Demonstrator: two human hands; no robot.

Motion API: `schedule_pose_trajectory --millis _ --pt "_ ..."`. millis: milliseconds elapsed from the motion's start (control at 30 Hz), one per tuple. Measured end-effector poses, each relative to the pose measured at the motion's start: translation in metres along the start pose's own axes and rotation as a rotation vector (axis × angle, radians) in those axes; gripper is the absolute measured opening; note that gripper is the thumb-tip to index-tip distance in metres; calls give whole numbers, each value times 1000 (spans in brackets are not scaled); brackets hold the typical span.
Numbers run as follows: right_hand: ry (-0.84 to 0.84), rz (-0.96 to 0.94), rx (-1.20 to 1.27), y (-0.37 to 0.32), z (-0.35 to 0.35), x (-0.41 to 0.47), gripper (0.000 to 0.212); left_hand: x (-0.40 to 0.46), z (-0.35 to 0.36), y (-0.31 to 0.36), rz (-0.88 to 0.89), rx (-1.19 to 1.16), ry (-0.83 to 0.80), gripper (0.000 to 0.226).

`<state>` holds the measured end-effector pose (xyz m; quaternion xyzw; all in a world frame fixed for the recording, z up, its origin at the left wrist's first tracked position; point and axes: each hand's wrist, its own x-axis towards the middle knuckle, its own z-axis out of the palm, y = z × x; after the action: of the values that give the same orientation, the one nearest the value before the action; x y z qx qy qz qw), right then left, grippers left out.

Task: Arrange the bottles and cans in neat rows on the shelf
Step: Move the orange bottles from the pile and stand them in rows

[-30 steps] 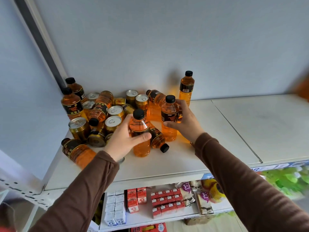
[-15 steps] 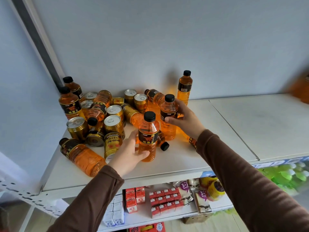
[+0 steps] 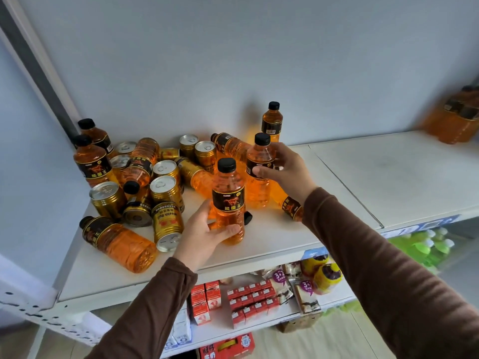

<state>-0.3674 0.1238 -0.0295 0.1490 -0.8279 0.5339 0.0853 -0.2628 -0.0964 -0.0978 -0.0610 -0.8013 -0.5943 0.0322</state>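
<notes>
both arms in brown sleeves reach up over the white shelf (image 3: 272,242). the left hand (image 3: 201,239) curls round the lower body of an upright orange bottle (image 3: 228,203), thumb across its front near the base and fingers behind it. the right hand (image 3: 283,168) grips a second upright bottle (image 3: 260,172) at its label, thumb in front. three more bottles stand upright; about five lie tipped among roughly ten gold cans (image 3: 166,189) heaped at the left.
</notes>
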Motion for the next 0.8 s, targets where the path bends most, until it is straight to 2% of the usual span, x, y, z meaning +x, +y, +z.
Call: schedule_pose_trajectory --millis 167,333,433,533,800 --pt "156 22 230 -20 -54 -28 55 6 17 43 146 -3 -6 56" --pt "284 25 258 -14 -136 -73 48 21 78 75 195 -62 -103 84" --pt "372 36 203 3 -195 -105 49 25 138 94 205 -90 -168 84" --pt "443 51 174 23 -258 -138 54 25 210 112 200 -92 -219 74" --pt "522 129 142 87 -423 -203 56 27 407 161 201 -138 -297 70"
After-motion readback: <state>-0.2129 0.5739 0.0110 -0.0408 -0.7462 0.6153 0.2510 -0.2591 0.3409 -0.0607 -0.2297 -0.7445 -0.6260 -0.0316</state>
